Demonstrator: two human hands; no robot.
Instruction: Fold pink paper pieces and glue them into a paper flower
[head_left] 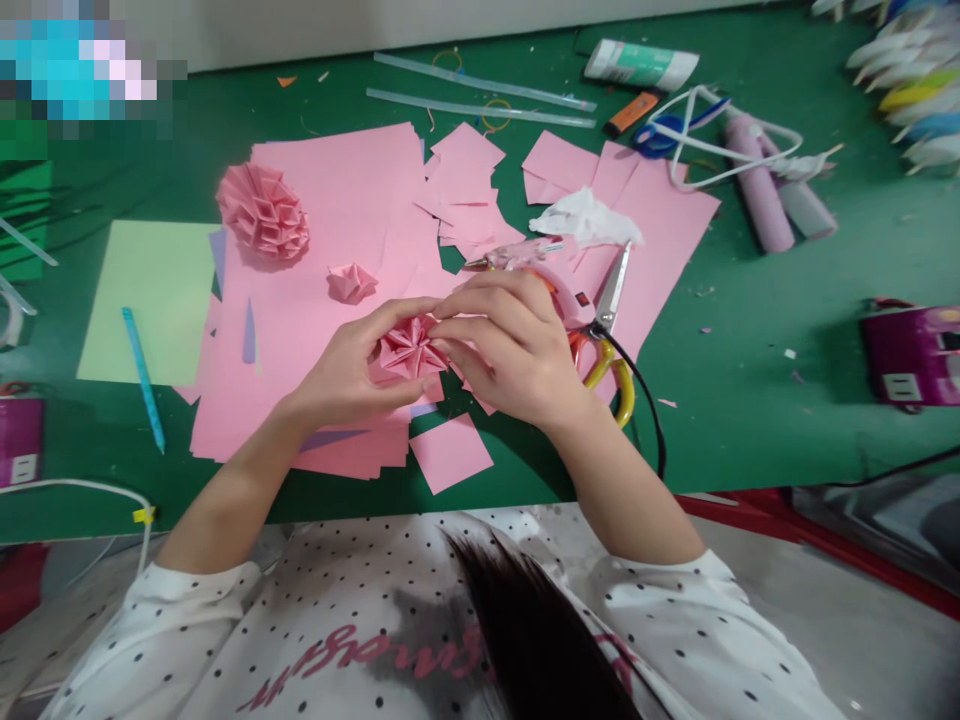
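Between my hands is a folded pink paper flower with pleated points spreading from its middle. My left hand curves round its left side, thumb below and fingers above, holding it. The fingertips of my right hand pinch at its right edge. Beneath lie stacked pink paper sheets. A small folded pink piece rests just beyond my left hand, and a larger pleated pink paper ball sits at the far left of the stack. Partly hidden behind my right hand is a pink glue gun.
Scissors with yellow and orange handles lie right of my right hand, beside a black cord. Cut pink squares, clear glue sticks and white tissue lie farther back. A blue pen rests at left.
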